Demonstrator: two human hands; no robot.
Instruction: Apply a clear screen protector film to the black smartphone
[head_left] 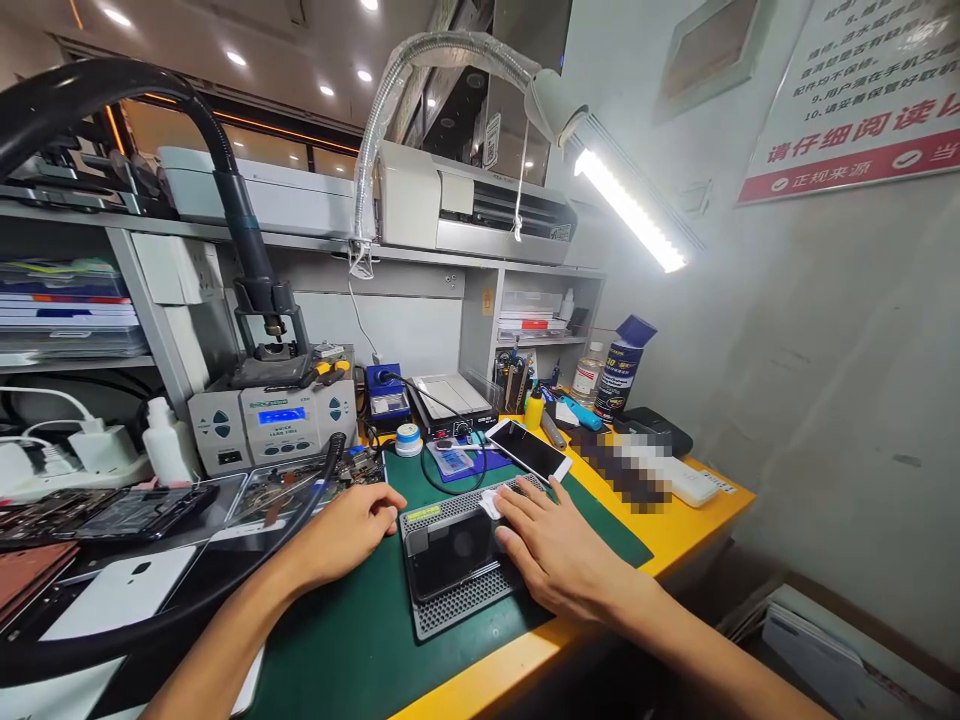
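A black smartphone (454, 553) lies screen up on a grey perforated pad (469, 600), which rests on the green mat (330, 650). My right hand (544, 540) is over the phone's right part, its fingers pressing a small white wipe (491, 503) at the phone's upper edge. Beside the pad's left edge rests my left hand (364, 530), its fingers curled inward; whether anything is in them is hidden. Behind the pad lies a white-framed phone (529, 449) with a dark screen.
A hot-air station (277, 420) with a black hose stands at the back left. Phone parts (142, 510) and a white tablet back (124, 590) lie at left. A yellow bottle (533, 410), a spray can (619, 375) and a white box (686, 480) stand at right. A lamp (630, 205) hangs above.
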